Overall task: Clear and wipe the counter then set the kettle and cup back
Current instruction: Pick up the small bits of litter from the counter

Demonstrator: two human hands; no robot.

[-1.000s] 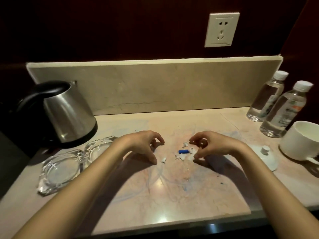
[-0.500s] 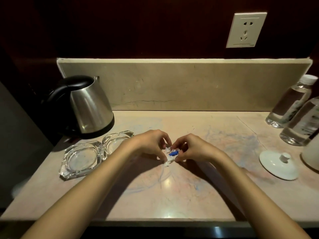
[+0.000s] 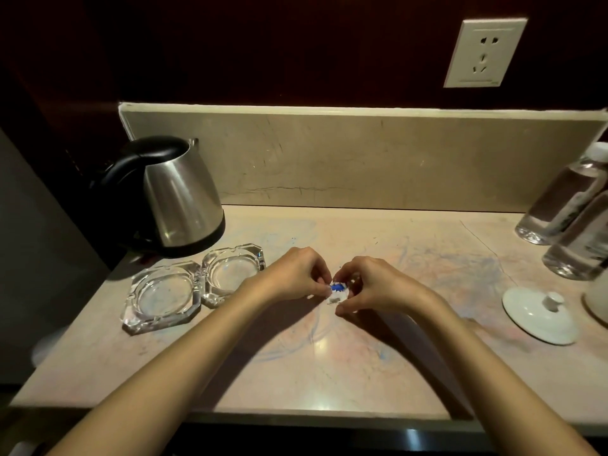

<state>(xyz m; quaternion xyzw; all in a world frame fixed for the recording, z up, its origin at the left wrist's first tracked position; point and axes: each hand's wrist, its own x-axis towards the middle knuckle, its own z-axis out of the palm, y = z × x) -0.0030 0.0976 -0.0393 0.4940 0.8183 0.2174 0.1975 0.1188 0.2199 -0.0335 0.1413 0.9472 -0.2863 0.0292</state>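
**Both hands pinched on scrap pile, mid-counter**

L hand (image 3: 292, 274) and R hand (image 3: 370, 286) meet fingertip to fingertip, fingers curled, pinching a small heap of white paper scraps (image 3: 336, 296) w/ a blue bit (image 3: 338, 286) on top. Heap sits on the counter (image 3: 296, 373) right betw. the two hands; can't tell if it's lifted or just gathered. Both forearms run back toward the near edge.

Just L of the grip: two clear glass ashtrays (image 3: 197, 289), side by side and touching, nearer one further L. Counter surface around the grip is marked w/ faint blue and pink scribbles.

Well R of the grip: white lid (image 3: 539, 315) w/ knob, lying flat. Just beyond it at frame edge, part of the white cup (image 3: 598, 299), mostly cut off.

Behind-L of the grip: steel kettle (image 3: 177, 199) w/ black handle and base, upright, just behind the ashtrays. Behind-R: two clear water bottles (image 3: 566, 205), upright, close together.

Farthest back: stone backsplash (image 3: 362, 159), then a white wall socket (image 3: 483, 52) up R.
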